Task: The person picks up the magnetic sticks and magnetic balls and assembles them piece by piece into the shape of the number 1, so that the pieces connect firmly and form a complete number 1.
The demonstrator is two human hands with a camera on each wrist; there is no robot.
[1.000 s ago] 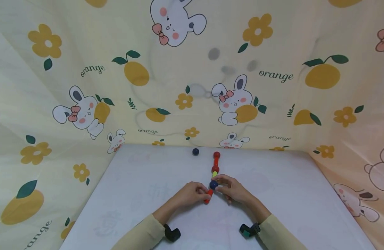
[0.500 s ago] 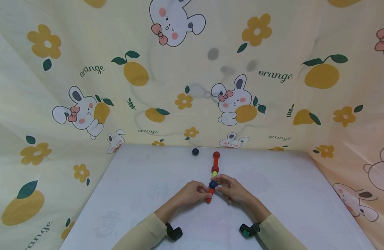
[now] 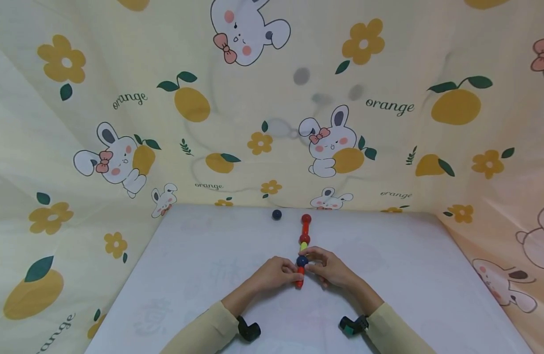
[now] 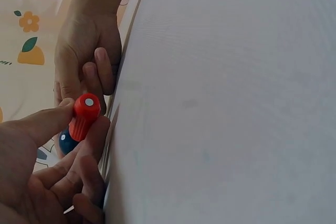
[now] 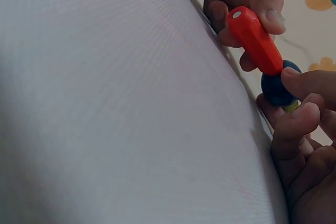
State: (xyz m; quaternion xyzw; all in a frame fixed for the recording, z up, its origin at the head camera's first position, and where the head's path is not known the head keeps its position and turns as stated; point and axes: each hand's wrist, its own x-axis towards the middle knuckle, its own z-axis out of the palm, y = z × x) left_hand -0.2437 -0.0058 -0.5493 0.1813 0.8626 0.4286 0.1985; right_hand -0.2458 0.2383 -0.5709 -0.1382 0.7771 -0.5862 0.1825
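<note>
My left hand (image 3: 274, 273) pinches a red ribbed rod (image 5: 255, 40) between thumb and fingers; a small silvery disc shows in its near end. The rod's far end meets a dark blue ball (image 3: 302, 261), which my right hand (image 3: 331, 268) grips between thumb and fingers. Beyond the ball, a yellow-green rod (image 3: 303, 245) leads to a red ball (image 3: 305, 239), another red rod (image 3: 305, 228) and a second red ball (image 3: 306, 219), all in one line away from me. In the left wrist view, the red rod (image 4: 85, 116) partly covers the blue ball (image 4: 67, 141).
A loose dark blue ball (image 3: 277, 214) lies near the back edge of the white table (image 3: 201, 250), left of the chain. Behind the table hangs a cream curtain (image 3: 272, 162) printed with rabbits and oranges. Dark cameras (image 3: 249, 330) sit on both wrists.
My left hand has shifted slightly right, swinging the near end of the red rod rightward, so it now lines up more with the chain. My right hand stays nearly still on the blue ball.
</note>
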